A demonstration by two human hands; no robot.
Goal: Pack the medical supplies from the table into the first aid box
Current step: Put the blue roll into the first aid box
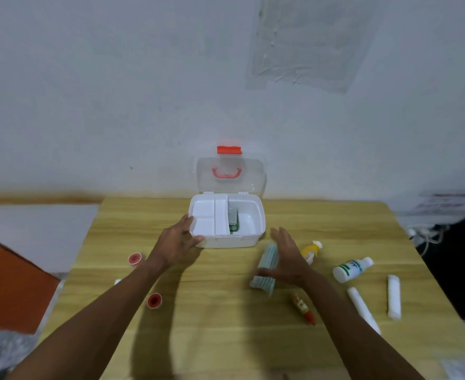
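1. The first aid box (231,241) sits lid-up at the counter's (198,325) far edge, with a green pack (233,221) inside.
2. Left grip (177,242) braces the box's front-left corner, fingers fairly straight and thumb along the front wall.
3. Right grip (287,259) is spread flat, clasping nothing. Its thumb crosses the blue ribbed roll (268,256), possibly touching, though blur hides it.

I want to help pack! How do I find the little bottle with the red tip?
Find the open white plastic first aid box on the light wooden table. Come nearer, past the ribbed pale-blue pack by the right hand. The small amber bottle lies there, the only one with a red tip.
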